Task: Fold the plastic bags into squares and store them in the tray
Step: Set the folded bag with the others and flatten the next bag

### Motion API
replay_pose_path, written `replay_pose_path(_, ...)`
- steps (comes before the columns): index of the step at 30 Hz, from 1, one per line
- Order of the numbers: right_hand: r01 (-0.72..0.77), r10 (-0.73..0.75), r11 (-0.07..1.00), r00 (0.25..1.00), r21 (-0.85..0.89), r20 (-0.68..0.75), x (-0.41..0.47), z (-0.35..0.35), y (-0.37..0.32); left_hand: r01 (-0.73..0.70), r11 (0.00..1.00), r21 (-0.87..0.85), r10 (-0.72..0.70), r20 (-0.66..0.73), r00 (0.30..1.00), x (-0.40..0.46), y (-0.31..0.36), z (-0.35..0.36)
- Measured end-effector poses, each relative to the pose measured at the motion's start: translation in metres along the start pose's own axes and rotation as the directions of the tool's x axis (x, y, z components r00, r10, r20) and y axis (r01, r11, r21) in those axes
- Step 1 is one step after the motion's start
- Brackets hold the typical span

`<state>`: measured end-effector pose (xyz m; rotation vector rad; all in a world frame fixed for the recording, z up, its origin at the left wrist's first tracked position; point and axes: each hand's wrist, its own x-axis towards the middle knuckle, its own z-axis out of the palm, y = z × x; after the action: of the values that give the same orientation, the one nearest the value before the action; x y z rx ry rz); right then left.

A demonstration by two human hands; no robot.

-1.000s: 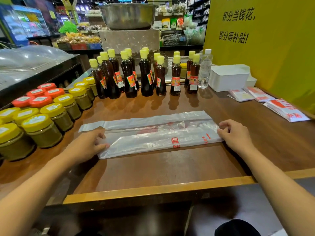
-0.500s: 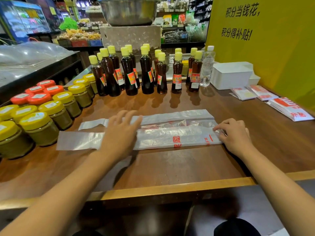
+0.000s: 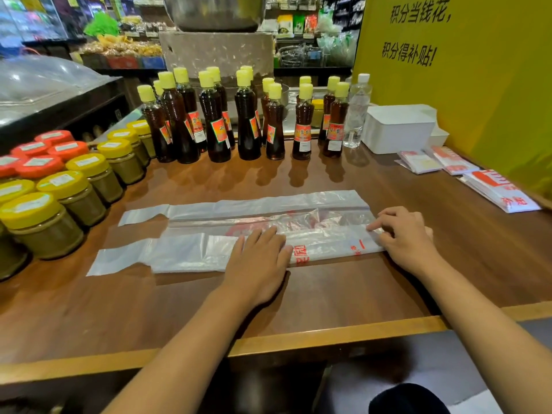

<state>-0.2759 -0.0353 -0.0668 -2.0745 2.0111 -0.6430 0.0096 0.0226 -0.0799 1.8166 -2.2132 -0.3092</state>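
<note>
Left hand lying flat, fingers together, pressing plastic bag mid-fold; right hand fingertips pinching bag's right end.

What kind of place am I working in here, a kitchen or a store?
Most likely a shop counter, not a kitchen. Identical yellow-capped sauce bottles and labelled jars stand in display rows on the wooden counter, stocked shelves fill the background, and a yellow promotional sign hangs at right.
</note>
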Motion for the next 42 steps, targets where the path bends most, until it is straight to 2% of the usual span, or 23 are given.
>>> replay_pose_path(2,0.035,-0.036,0.998,0.999,-0.048,-0.036,0.001,-0.001,-0.003,0.017,1.000,-0.025,-0.022,-0.178,0.984,0.004,-0.003,-0.004)
replay_pose_path(4,0.085,-0.095,0.984,0.993,-0.156,-0.063,0.001,-0.003,-0.008,0.037,0.999,-0.016,-0.039,-0.243,0.969,0.006,-0.007,-0.004)
replay_pose_path(8,0.179,-0.199,0.930,0.980,-0.322,-0.028,-0.006,-0.001,-0.034,0.002,0.998,0.070,0.013,-0.211,0.977,0.006,-0.012,0.005)
replay_pose_path(13,0.372,-0.378,0.906,0.926,-0.202,0.011,-0.020,0.029,-0.102,-0.051,0.996,0.075,0.064,-0.186,0.980,0.010,-0.018,0.008)
replay_pose_path(17,0.334,-0.311,0.932,0.936,-0.140,0.166,-0.034,0.058,-0.124,0.024,0.995,0.100,-0.017,-0.073,0.997,0.005,-0.019,0.004)
replay_pose_path(20,0.279,-0.203,0.934,0.929,-0.225,0.310,-0.035,0.062,-0.116,0.144,0.980,0.138,-0.161,0.118,0.980,0.000,-0.021,-0.004)
replay_pose_path(22,0.254,-0.133,0.925,0.913,-0.283,0.385,-0.035,0.062,-0.115,0.211,0.961,0.178,-0.244,0.195,0.950,-0.005,-0.019,-0.009)
replay_pose_path(26,0.220,-0.078,0.923,0.911,-0.316,0.405,-0.034,0.062,-0.117,0.284,0.938,0.200,-0.323,0.201,0.925,-0.012,-0.021,-0.012)
replay_pose_path(31,0.220,-0.076,0.917,0.915,-0.332,0.397,-0.035,0.063,-0.116,0.307,0.925,0.222,-0.350,0.192,0.917,-0.020,-0.025,-0.012)
replay_pose_path(33,0.226,-0.100,0.922,0.923,-0.313,0.372,-0.037,0.065,-0.116,0.266,0.932,0.246,-0.309,0.154,0.939,-0.020,-0.026,-0.011)
replay_pose_path(36,0.248,-0.147,0.926,0.931,-0.284,0.335,-0.037,0.064,-0.116,0.001,0.961,0.277,-0.026,0.088,0.996,-0.014,-0.022,-0.008)
replay_pose_path(38,0.257,-0.159,0.927,0.930,-0.274,0.331,-0.037,0.064,-0.116,-0.142,0.965,0.219,0.121,0.108,0.987,-0.005,-0.017,-0.006)
replay_pose_path(40,0.246,-0.145,0.929,0.929,-0.275,0.341,-0.036,0.064,-0.115,-0.121,0.979,0.163,0.099,0.141,0.985,0.004,-0.013,-0.004)
replay_pose_path(42,0.232,-0.115,0.927,0.924,-0.295,0.364,-0.033,0.065,-0.115,-0.027,0.984,0.174,-0.001,0.157,0.988,0.006,-0.016,-0.003)
